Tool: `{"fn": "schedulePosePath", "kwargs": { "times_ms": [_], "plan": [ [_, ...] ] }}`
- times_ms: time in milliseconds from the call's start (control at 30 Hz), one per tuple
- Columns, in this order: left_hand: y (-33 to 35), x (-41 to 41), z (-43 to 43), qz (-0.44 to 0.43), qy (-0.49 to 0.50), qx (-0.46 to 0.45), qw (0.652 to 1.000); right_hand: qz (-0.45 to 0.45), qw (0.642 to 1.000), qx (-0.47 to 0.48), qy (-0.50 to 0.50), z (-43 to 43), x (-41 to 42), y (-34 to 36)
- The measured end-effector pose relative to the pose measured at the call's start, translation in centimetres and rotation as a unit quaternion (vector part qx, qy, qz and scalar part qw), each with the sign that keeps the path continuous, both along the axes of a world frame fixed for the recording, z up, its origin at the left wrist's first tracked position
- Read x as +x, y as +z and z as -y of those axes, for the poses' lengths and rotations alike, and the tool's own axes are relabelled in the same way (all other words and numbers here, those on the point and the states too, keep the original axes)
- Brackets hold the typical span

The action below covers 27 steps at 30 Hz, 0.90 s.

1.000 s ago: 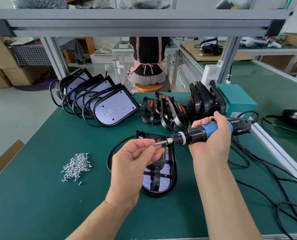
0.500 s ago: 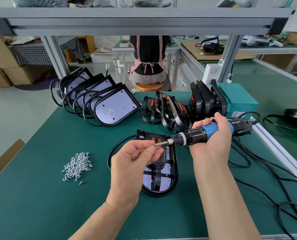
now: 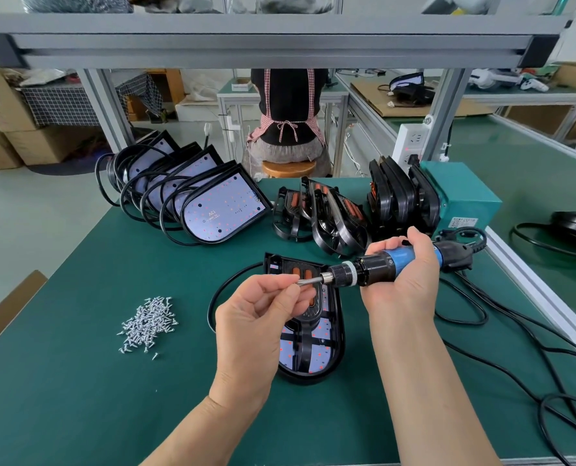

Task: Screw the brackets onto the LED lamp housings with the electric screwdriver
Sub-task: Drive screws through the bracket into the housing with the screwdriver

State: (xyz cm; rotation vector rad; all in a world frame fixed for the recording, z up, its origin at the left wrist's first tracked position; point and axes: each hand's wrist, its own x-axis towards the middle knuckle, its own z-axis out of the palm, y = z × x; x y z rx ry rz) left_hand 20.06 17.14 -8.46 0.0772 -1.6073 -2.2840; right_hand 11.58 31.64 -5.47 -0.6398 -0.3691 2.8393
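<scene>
while the right hand point(image 3: 404, 280) wraps the screwdriver point(image 3: 377, 265) level above the housing point(image 3: 313, 361), bit point(image 3: 311, 281) pointing left, the left hand point(image 3: 256, 317) pinches the bit's tip; any screw is hidden. the housing's far end lies directly below.

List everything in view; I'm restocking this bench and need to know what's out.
electric screwdriver: one, black and blue, level above the flat housing
flat housing: one, black, on the mat, centre
leaning housings: several, black with pale LED boards, back left
brackets: several, black and orange, back centre
box: one, teal, back right
screws: a pile, silver, left on mat
cables: several, black, right side
mat: one, green, covers the bench
left hand: one, pinches the bit tip
right hand: one, grips the electric screwdriver
</scene>
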Motion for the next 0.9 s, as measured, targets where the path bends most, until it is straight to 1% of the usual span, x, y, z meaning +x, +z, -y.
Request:
{"fn": "schedulePosePath", "kwargs": {
  "times_ms": [133, 300, 333, 367, 433, 467, 500, 567, 633, 667, 700, 800, 900],
  "plan": [
    [-0.4, -0.3, 0.4, -0.014, 0.002, -0.033, 0.999, -0.003, 1.0, 0.005, 0.002, 0.3, -0.1, -0.1],
    [-0.9, -0.7, 0.9, -0.011, -0.036, -0.075, 0.997, -0.01, 1.0, 0.02, 0.001, 0.5, -0.5, 0.3],
    [-1.2, -0.9, 1.3, -0.008, -0.024, -0.104, 0.994, -0.012, 1.0, 0.026, 0.0, 0.5, -0.6, 0.5],
    [-1.6, -1.1, 1.9, -0.006, 0.004, -0.151, 0.988, -0.014, 0.999, 0.035, -0.002, 0.5, -0.8, 0.6],
    [-2.1, -1.8, 3.3, 0.029, 0.078, -0.272, 0.959, -0.022, 0.998, 0.061, -0.014, 0.3, -1.5, 0.9],
    [-2.2, -2.3, 4.0, 0.07, 0.094, -0.311, 0.943, -0.029, 0.996, 0.08, -0.02, 0.2, -2.0, 1.0],
    [-2.2, -2.8, 4.5, 0.124, 0.08, -0.317, 0.937, -0.036, 0.994, 0.102, -0.026, 0.1, -2.6, 1.1],
    [-2.2, -3.9, 5.0, 0.231, 0.009, -0.317, 0.92, -0.052, 0.986, 0.155, -0.039, 0.5, -3.7, 1.4],
    [-2.3, -5.1, 4.8, 0.281, -0.058, -0.339, 0.896, -0.071, 0.976, 0.2, -0.049, 1.3, -4.7, 1.8],
    [-2.3, -5.6, 4.7, 0.289, -0.079, -0.336, 0.893, -0.082, 0.971, 0.218, -0.05, 1.8, -5.2, 2.0],
    [-2.3, -6.0, 4.6, 0.29, -0.099, -0.317, 0.897, -0.093, 0.966, 0.236, -0.05, 2.3, -5.7, 2.3],
    [-2.4, -6.8, 4.2, 0.283, -0.169, -0.23, 0.916, -0.13, 0.948, 0.286, -0.045, 3.7, -6.7, 2.9],
    [-2.7, -6.9, 4.2, 0.276, -0.171, -0.197, 0.925, -0.155, 0.931, 0.328, -0.033, 4.8, -7.3, 3.2]
  ]
}}
